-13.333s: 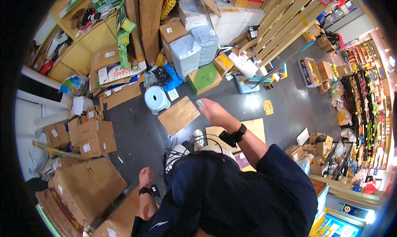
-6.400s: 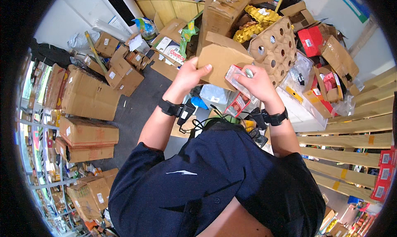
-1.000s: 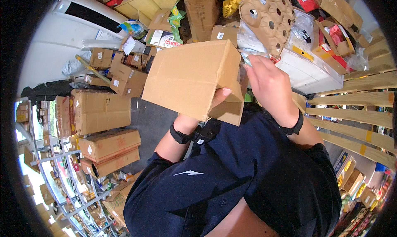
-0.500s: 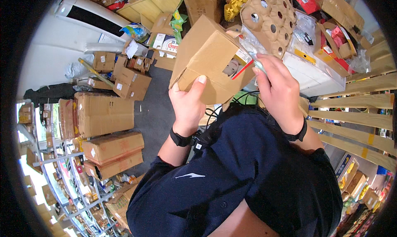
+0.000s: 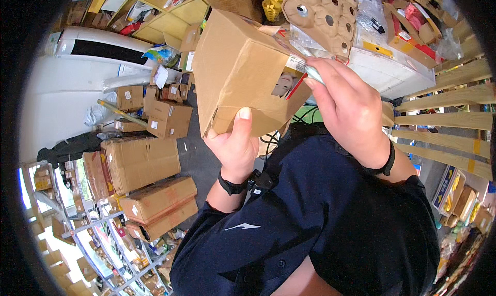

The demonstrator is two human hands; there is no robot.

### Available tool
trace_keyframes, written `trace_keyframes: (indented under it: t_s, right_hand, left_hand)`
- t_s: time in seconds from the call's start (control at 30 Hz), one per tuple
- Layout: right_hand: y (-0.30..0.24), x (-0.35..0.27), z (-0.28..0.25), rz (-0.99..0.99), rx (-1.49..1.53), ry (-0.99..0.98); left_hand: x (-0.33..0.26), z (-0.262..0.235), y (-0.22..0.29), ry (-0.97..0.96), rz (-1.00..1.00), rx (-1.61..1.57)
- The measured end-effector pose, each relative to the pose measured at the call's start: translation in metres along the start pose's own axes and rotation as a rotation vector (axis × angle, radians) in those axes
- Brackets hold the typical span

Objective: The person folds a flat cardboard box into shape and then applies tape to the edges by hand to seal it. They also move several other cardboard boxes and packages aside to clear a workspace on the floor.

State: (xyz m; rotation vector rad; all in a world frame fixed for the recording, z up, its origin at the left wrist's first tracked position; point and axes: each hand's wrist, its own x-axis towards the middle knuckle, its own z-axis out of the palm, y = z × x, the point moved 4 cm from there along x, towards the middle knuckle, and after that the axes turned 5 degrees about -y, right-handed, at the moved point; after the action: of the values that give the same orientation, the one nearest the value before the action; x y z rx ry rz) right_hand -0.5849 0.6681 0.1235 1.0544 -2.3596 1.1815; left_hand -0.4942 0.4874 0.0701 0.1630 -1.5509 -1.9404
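So the cardboard box (image 5: 243, 68) sits up in front of the chest, left hand (image 5: 235, 143) under its lower edge, right hand (image 5: 349, 110) at its right side. Stacked cartons (image 5: 147, 180) are on the floor off to the left, a perforated cardboard tray (image 5: 323, 17) behind the box, wooden slats (image 5: 444, 120) on the right.

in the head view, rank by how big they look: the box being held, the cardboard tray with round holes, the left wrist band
1. Held cardboard box, though nearness to the camera inflates it.
2. Holed cardboard tray.
3. Black band on the left wrist.
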Motion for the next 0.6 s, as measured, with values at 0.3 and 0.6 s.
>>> trace_keyframes:
  t_s: [0.3,0.6]
  right_hand:
    - [0.005,-0.001,0.002,-0.083,0.011,0.078]
    - [0.008,-0.002,0.006,-0.084,0.052,0.091]
  left_hand:
    - [0.0,-0.002,0.001,-0.032,0.012,0.023]
    - [-0.002,-0.005,0.011,0.0,0.15,0.268]
